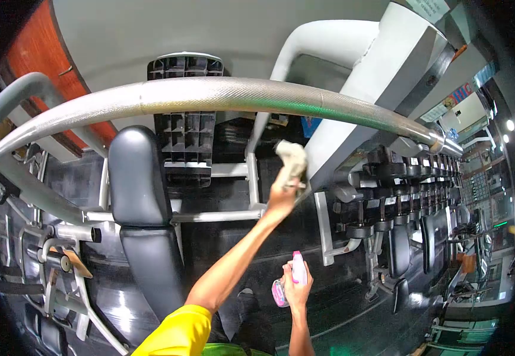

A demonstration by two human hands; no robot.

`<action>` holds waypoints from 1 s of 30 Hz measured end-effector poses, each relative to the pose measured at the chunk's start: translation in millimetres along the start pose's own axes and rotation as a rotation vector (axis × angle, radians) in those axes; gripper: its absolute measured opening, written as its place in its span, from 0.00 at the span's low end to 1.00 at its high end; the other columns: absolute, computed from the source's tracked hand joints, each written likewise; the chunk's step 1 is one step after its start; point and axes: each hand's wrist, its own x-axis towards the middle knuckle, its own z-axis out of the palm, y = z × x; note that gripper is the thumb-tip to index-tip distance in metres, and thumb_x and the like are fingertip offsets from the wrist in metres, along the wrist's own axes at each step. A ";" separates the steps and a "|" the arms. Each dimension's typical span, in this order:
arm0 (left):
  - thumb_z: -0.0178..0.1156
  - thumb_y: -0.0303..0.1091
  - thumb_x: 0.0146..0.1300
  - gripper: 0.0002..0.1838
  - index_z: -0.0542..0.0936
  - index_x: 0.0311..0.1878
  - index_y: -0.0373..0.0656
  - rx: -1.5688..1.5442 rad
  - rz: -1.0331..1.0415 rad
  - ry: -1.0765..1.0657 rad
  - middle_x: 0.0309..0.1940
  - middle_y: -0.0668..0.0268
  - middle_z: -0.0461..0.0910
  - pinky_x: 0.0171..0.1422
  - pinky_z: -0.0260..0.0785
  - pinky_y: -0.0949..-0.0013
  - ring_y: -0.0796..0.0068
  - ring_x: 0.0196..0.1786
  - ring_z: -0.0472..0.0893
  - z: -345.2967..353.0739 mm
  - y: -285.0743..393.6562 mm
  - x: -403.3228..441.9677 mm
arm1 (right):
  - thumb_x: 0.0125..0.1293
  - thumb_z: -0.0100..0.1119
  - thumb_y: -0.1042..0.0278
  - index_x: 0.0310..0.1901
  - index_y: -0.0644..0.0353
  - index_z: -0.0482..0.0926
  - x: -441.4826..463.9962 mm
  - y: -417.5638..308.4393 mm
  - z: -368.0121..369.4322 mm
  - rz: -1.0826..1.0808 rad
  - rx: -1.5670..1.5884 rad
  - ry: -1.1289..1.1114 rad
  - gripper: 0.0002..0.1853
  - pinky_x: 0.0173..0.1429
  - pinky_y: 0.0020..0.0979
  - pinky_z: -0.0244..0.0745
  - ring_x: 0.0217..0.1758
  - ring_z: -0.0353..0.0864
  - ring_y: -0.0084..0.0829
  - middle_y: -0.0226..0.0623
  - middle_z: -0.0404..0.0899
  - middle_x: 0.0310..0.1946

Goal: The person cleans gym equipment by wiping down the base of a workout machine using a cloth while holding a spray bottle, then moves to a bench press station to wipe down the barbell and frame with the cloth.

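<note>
My left hand point(283, 194) is closed on a crumpled off-white cloth point(293, 156), blurred a little. It is stretched out beside the thick white post point(352, 127) of the bench frame, below a knurled metal bar point(210, 95); whether the cloth touches the post I cannot tell. Lower and to the right, my right hand point(297, 289) grips a spray bottle point(298, 268) with a pink nozzle tip and pinkish contents, held upright over the dark floor. Left of my left arm is a black padded bench point(141, 178).
A black ribbed plastic step point(186, 127) leans by the wall behind the bench. Racked dumbbells point(397, 207) and more benches point(399, 252) stand at the right. At the left is another machine's white frame point(82, 291). White crossbars point(219, 217) run low across the floor.
</note>
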 end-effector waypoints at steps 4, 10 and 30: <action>0.54 0.09 0.43 0.41 0.66 0.66 0.45 0.364 0.572 -0.025 0.69 0.48 0.58 0.74 0.54 0.60 0.51 0.73 0.55 27.2 -34.7 -3.5 | 0.61 0.62 0.69 0.37 0.62 0.77 7.2 -4.0 -21.3 0.000 -0.021 -0.020 0.07 0.32 0.31 0.74 0.24 0.79 0.28 0.35 0.79 0.26; 0.59 0.12 0.43 0.40 0.67 0.64 0.44 0.638 0.598 -0.155 0.66 0.51 0.62 0.70 0.60 0.58 0.48 0.70 0.60 4.5 -95.0 -16.4 | 0.60 0.62 0.71 0.37 0.62 0.77 14.8 10.6 -46.6 0.029 -0.055 -0.015 0.06 0.28 0.30 0.74 0.22 0.80 0.27 0.35 0.79 0.26; 0.49 0.37 0.71 0.18 0.73 0.60 0.38 -0.178 0.052 0.191 0.45 0.62 0.81 0.54 0.69 0.68 0.72 0.46 0.79 -6.5 -13.1 55.4 | 0.61 0.61 0.72 0.36 0.61 0.77 9.7 -17.8 -28.3 0.028 0.047 -0.055 0.05 0.28 0.27 0.73 0.21 0.78 0.22 0.31 0.78 0.24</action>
